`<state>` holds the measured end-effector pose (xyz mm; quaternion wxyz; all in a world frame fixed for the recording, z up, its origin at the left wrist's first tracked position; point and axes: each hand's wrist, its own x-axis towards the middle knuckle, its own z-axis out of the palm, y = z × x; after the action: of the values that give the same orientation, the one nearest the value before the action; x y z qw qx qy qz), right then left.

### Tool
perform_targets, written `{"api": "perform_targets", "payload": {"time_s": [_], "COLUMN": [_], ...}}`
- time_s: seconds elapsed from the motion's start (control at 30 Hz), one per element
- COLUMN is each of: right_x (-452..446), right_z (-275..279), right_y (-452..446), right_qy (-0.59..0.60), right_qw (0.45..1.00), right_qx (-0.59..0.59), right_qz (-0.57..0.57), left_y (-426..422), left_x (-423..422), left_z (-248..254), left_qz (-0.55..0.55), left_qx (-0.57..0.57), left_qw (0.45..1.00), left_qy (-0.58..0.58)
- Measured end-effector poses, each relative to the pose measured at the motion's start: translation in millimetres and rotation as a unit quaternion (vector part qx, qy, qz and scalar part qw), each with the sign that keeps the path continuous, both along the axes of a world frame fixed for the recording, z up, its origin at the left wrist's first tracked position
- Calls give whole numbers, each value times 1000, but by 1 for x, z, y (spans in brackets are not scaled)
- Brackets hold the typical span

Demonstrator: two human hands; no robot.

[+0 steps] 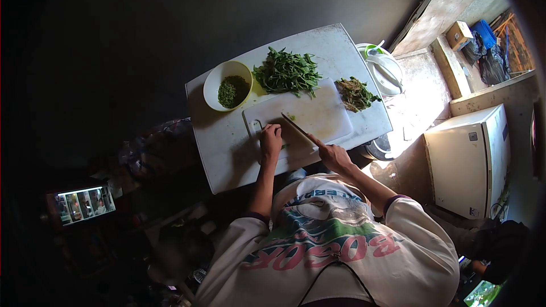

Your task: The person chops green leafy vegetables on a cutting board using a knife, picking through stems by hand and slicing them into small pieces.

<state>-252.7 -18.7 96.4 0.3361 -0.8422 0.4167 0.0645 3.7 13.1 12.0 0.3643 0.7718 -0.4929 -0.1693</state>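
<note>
My right hand (335,157) grips a knife (297,127) by its handle, the blade slanting away and to the left over a white cutting board (327,105). On the left part of the board, near its handle slot, my left hand (271,138) rests with curled fingers; what they hold, if anything, is hidden. A small green piece lies beside that hand, and a few chopped bits (292,117) sit near the knife tip. Beyond the board is a heap of leafy greens (287,72). A bowl (211,88) at the left contains finely chopped greens (233,92).
Wilted stems and roots (356,94) lie at the right of the white table (227,156). Past its right edge stands a tub with utensils (387,74). A white refrigerator (458,162) is further right. A dark wall runs behind the table.
</note>
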Motion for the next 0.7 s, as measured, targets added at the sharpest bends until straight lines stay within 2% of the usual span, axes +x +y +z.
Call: {"api": "perform_targets", "payload": {"time_s": [0.1,0.3,0.37,0.5,0.57,0.7], "right_x": [1,8,6,14,22,46], "right_z": [13,39,36,-1,-22,-26], "right_y": [2,0,3,9,10,-4], "right_qy": [19,33,16,9,-78,-95], "right_qw": [999,999,1000,1000,997,995], "right_qx": [8,17,2,21,-2,-32], "right_qz": [-25,9,22,1,-12,-19], "left_y": [-7,-12,-10,-9,-10,-11], "left_x": [-1,1,2,1,0,2], "left_z": [10,10,-7,-3,4,5], "left_qz": [-25,-31,-11,-14,-5,-19], "left_qx": [3,31,-16,-27,-9,-18], "left_qw": [1000,999,998,998,1000,999], "left_qy": [-16,-27,-66,-51,-20,-24]}}
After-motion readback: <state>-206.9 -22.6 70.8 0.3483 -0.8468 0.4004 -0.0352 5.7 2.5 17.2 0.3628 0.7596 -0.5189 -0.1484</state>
